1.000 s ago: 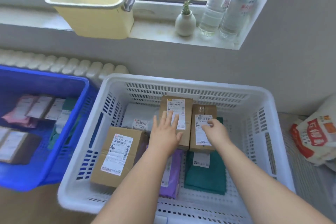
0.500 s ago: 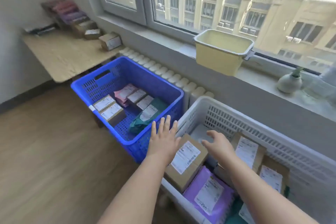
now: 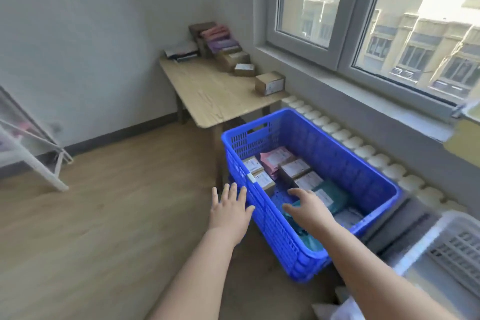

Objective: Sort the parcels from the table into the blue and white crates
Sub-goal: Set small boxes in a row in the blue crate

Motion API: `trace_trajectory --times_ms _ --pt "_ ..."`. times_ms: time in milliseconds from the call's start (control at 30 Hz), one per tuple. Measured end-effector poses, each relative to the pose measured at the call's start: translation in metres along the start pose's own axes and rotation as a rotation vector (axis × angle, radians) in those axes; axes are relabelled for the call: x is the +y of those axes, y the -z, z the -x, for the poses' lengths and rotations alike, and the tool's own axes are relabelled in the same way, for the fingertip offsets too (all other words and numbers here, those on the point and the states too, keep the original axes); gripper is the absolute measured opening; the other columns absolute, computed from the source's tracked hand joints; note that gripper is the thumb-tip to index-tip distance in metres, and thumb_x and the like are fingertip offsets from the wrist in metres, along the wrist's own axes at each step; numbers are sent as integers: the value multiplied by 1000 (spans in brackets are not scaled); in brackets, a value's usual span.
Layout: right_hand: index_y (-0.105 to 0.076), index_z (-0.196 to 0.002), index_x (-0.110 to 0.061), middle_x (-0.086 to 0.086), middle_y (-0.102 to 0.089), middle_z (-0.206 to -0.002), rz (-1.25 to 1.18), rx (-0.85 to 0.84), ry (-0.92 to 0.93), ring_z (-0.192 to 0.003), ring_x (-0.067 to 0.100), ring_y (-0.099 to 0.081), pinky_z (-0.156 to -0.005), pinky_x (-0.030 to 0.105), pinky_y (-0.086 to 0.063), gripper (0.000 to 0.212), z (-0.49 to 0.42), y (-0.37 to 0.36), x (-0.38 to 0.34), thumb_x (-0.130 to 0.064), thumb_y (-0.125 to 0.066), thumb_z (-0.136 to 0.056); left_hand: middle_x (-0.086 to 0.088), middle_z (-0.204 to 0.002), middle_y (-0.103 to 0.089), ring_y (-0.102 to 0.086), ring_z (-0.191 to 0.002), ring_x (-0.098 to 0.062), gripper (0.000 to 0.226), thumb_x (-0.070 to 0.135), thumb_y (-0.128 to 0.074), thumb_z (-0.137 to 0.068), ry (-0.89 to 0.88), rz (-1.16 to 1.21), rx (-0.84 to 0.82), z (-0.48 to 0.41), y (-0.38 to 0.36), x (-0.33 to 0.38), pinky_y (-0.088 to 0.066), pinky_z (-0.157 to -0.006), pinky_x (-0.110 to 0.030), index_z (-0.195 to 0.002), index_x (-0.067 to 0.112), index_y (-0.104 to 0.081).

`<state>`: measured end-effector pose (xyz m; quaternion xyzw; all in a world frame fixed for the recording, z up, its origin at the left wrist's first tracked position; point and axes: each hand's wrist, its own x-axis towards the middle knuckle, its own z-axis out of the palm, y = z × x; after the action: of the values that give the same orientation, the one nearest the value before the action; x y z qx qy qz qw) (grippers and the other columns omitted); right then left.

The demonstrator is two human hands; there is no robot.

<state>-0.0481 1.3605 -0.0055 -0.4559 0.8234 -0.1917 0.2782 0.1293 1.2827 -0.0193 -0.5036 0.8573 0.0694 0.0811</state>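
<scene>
While both arms reach forward, table under the window with parcels lined along its far edge, blue crate beside it holding more parcels, white crate at right, left hand fingers spread, empty, just outside the blue rim, right hand fingers relaxed, empty, over the blue crate

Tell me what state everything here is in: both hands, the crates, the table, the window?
left hand: open, fingers spread, empty, beside the blue crate's near wall.
right hand: open, relaxed, empty, above the blue crate.
blue crate: partly filled with sorted parcels.
white crate: only a blurred corner shows.
table: carries a row of waiting parcels along its window side.
window: appears shut.
</scene>
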Motion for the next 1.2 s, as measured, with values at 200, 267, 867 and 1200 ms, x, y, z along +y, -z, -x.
trace_trajectory --times_ms 200,267,867,1200 --pt "-50 -141 -26 1 -49 -139 46 -49 92 -122 17 -52 -93 29 -44 52 -62 -41 -90 -37 -60 -91 -4 -167 -9 -4 -154 -22 60 48 -25 -106 78 61 37 -44 19 -96 3 -123 -48 -159 21 -14" --pt "-50 -140 -27 1 -48 -141 90 -53 122 -128 18 -47 -99 32 -43 52 -87 -49 -116 -39 -60 -91 -4 -167 -9 -5 -154 -22 61 48 -25 -106 103 81 42 -63 25 -122 3 -123 -48 -159 21 -14" --pt "-41 -148 -26 -1 -40 -152 243 -89 352 -138 24 -36 -111 38 -36 61 -406 -63 -345 -43 -58 -92 -6 -167 -8 -4 -154 -24 59 46 -23 -107 243 71 71 -346 130 -311 3 -124 -50 -159 21 -12" --pt "-39 -148 -27 -2 -38 -153 231 -51 343 -139 25 -35 -113 42 -34 61 -554 -97 -458 -44 -58 -92 -6 -167 -8 -3 -154 -25 60 47 -21 -107 157 31 63 -507 160 -428 2 -124 -51 -159 21 -10"
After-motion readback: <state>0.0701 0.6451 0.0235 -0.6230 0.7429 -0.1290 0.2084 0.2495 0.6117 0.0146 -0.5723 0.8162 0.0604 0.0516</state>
